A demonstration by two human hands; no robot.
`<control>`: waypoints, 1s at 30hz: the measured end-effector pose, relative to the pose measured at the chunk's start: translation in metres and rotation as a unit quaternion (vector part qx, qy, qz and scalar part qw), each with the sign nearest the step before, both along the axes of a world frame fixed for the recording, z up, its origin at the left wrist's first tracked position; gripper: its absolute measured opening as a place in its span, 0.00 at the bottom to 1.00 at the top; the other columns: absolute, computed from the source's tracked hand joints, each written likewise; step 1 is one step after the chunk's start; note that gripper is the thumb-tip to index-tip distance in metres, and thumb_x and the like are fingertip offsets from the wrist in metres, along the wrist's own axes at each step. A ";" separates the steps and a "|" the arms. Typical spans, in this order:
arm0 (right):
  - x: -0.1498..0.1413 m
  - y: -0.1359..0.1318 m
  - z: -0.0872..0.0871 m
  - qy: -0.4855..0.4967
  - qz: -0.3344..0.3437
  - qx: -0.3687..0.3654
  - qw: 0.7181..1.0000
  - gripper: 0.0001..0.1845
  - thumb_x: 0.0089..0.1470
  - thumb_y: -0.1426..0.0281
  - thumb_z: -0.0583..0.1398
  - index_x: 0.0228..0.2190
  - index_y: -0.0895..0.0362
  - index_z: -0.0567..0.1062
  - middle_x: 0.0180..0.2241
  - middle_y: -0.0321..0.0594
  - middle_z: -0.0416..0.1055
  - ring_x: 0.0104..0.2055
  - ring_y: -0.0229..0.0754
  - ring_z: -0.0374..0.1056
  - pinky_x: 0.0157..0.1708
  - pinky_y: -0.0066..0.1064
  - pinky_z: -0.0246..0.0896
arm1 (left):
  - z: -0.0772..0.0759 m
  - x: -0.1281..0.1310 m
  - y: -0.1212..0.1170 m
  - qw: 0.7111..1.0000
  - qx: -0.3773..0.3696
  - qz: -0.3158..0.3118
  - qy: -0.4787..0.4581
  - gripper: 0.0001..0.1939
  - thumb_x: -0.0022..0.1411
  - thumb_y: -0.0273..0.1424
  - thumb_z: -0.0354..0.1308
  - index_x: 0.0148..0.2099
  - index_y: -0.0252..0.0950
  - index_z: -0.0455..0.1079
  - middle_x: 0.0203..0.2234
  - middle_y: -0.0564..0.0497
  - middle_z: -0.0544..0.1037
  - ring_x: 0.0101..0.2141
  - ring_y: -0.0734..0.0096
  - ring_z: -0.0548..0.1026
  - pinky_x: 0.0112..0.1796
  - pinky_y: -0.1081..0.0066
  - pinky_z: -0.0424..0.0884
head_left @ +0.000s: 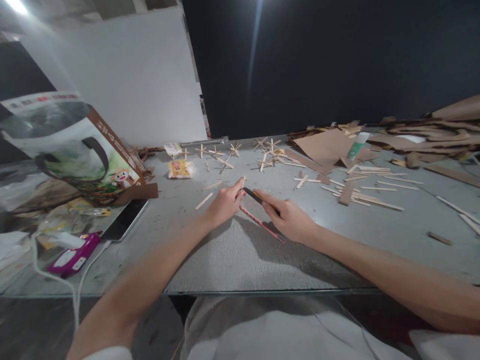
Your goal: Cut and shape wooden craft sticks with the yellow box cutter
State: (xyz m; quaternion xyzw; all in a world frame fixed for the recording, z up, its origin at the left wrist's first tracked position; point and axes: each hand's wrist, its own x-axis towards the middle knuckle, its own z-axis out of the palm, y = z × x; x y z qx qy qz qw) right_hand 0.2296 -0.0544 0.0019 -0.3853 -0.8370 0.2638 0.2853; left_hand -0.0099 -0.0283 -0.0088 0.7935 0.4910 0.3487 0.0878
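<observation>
My left hand (224,204) is closed in a pinch near the middle of the table, on what looks like a small pale wooden stick (244,181), mostly hidden by the fingers. In my right hand (290,218) is a dark, narrow cutter knife (252,195) with a yellow part by the fingers. Its front end points left and meets the left fingertips. Just below both hands, a red striped pencil (262,225) lies slanted on the table. Two loose sticks, one of them a bare wooden stick (203,201), are left of my left hand.
Crossed stick pieces (226,162) stand behind the hands. Loose sticks (378,187), cardboard (322,147) and a glue stick (358,146) are at right. A phone (125,220), purple device (75,255), cables, a yellow packet (180,169) and a large printed bag (78,150) are at left.
</observation>
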 end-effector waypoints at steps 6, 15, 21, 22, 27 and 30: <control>0.000 0.004 0.001 -0.004 0.000 -0.015 1.000 0.33 0.71 0.63 0.48 0.70 0.62 0.68 0.18 0.32 0.63 0.18 0.39 0.56 0.22 0.30 0.45 | -0.004 0.001 0.002 1.000 -0.017 0.015 0.016 0.25 0.75 0.30 0.54 0.71 0.34 0.67 0.43 0.41 0.86 0.42 0.59 0.85 0.47 0.63 0.78; 0.002 0.006 -0.001 -0.011 0.004 -0.003 1.000 0.32 0.71 0.64 0.49 0.70 0.60 0.68 0.18 0.32 0.64 0.18 0.38 0.56 0.23 0.30 0.45 | -0.004 0.006 0.000 0.999 -0.030 0.015 -0.037 0.24 0.72 0.27 0.55 0.68 0.33 0.69 0.37 0.44 0.86 0.39 0.62 0.86 0.47 0.66 0.77; 0.001 0.007 -0.001 -0.009 0.006 0.000 1.000 0.32 0.71 0.64 0.49 0.70 0.61 0.69 0.19 0.32 0.64 0.19 0.38 0.55 0.23 0.30 0.45 | -0.004 0.006 -0.001 0.997 -0.041 0.013 -0.062 0.23 0.71 0.26 0.55 0.66 0.34 0.70 0.34 0.46 0.86 0.37 0.63 0.85 0.46 0.67 0.77; 0.001 0.007 0.000 -0.009 0.006 -0.001 1.000 0.32 0.71 0.64 0.49 0.70 0.61 0.69 0.19 0.32 0.64 0.19 0.38 0.55 0.24 0.30 0.45 | -0.004 0.007 -0.002 0.997 -0.043 0.012 -0.068 0.23 0.71 0.26 0.56 0.66 0.34 0.70 0.34 0.47 0.86 0.37 0.63 0.85 0.46 0.67 0.77; 0.000 0.002 0.003 0.003 0.003 0.002 1.000 0.32 0.71 0.64 0.49 0.69 0.63 0.70 0.19 0.31 0.62 0.18 0.37 0.54 0.23 0.30 0.45 | -0.003 0.017 -0.006 0.987 -0.071 0.042 -0.141 0.25 0.68 0.23 0.57 0.66 0.35 0.69 0.32 0.49 0.86 0.33 0.65 0.85 0.43 0.67 0.78; 0.000 -0.002 0.004 0.010 0.002 -0.003 1.000 0.33 0.71 0.63 0.48 0.70 0.63 0.68 0.17 0.30 0.61 0.16 0.37 0.52 0.21 0.30 0.43 | -0.001 0.021 -0.010 0.982 -0.064 0.052 -0.167 0.26 0.66 0.22 0.58 0.66 0.36 0.70 0.33 0.48 0.87 0.36 0.64 0.86 0.45 0.67 0.78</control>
